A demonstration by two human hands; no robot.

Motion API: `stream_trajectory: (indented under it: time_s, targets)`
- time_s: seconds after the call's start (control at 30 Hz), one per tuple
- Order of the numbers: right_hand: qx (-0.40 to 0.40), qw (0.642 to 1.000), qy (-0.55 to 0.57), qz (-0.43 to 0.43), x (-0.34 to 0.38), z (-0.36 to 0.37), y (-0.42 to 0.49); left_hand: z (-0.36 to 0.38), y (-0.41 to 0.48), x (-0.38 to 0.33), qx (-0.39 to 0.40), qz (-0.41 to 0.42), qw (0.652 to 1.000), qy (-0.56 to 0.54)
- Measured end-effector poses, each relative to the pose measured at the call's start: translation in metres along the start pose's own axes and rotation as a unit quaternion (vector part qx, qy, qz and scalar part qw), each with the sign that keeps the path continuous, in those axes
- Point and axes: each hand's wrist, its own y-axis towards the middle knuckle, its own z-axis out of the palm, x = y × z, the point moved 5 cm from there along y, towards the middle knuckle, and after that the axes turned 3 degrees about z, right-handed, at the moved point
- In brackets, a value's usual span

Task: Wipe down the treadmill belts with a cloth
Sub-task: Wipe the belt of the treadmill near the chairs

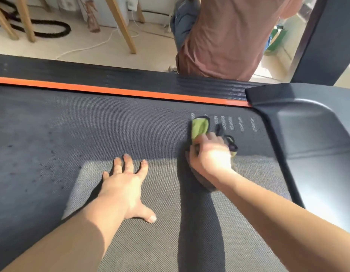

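Note:
The textured grey treadmill belt [91, 134] fills most of the head view, part in sun and part in shade. My right hand [211, 156] presses a green and dark grey cloth [199, 127] onto the belt near the motor cover, fingers closed over it. The cloth's green end sticks out beyond my fingers, beside the white dashes printed on the belt. My left hand [127, 185] lies flat on the belt with its fingers spread, holding nothing. Dark spots mark the belt at the left.
An orange stripe [111, 90] and a ribbed black side rail [131, 75] run along the far edge. The dark motor cover [311, 134] rises at the right. A person in a pink shirt [229, 36] stands just beyond the rail. Wooden legs, a black rope and a white cable lie on the floor.

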Motion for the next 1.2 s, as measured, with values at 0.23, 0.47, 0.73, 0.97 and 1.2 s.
stream_trajectory:
  time_s: [0.23, 0.47, 0.73, 0.97, 1.2]
  targets:
    - [0.054, 0.975, -0.027, -0.212, -0.043, -0.003, 0.034, -0.002, -0.002, 0.000, 0.001, -0.002, 1.000, -0.004]
    - [0.047, 0.986, -0.061, 0.145, -0.003, 0.013, 0.042, -0.001, -0.001, 0.000, -0.001, -0.002, 1.000, 0.003]
    - [0.039, 0.992, -0.028, -0.116, -0.037, 0.000, 0.023, -0.004, -0.004, 0.000, 0.014, -0.006, 1.000, 0.001]
    - [0.018, 0.995, -0.020, 0.098, 0.008, 0.009, 0.019, -0.003, -0.002, 0.001, 0.008, -0.005, 1.000, 0.005]
    - [0.126, 0.904, 0.011, -0.407, 0.028, 0.001, -0.028, -0.002, -0.001, 0.001, 0.012, -0.007, 1.000, -0.005]
